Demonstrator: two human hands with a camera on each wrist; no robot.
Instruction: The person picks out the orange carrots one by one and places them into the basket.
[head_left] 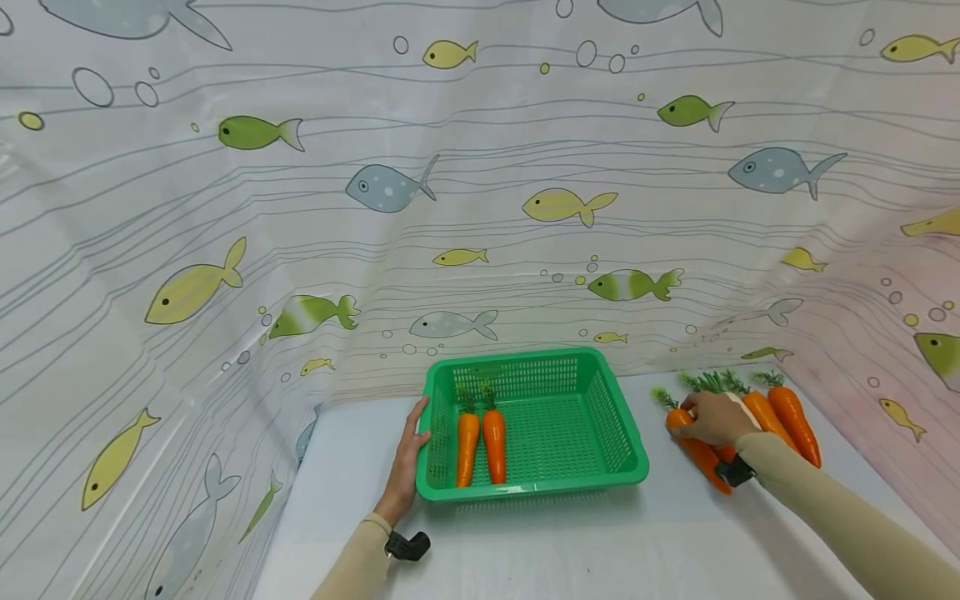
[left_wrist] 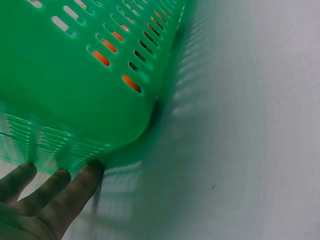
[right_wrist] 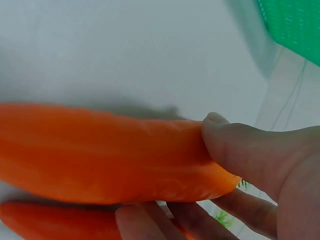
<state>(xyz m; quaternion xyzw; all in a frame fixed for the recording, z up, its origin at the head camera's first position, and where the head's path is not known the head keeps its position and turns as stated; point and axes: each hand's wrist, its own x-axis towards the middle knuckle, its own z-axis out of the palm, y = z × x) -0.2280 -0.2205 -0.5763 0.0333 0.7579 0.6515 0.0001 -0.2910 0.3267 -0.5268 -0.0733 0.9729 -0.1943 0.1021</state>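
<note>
Two leafy-topped carrots are laid side by side inside the green slotted basket, near its left wall, which is touched by the spread fingers of the left hand, apparently for steadiness. Right of the basket, another carrot is pinched near its leafy end by the right hand, perhaps for a sure grip, with further carrots bunched beyond it.

Your white table spreads beneath the green basket and out past both its sides | the perforated basket sits upright on the surface, long side toward you | to the basket's right, apart from it, your green-topped orange carrots lie clustered.
</note>
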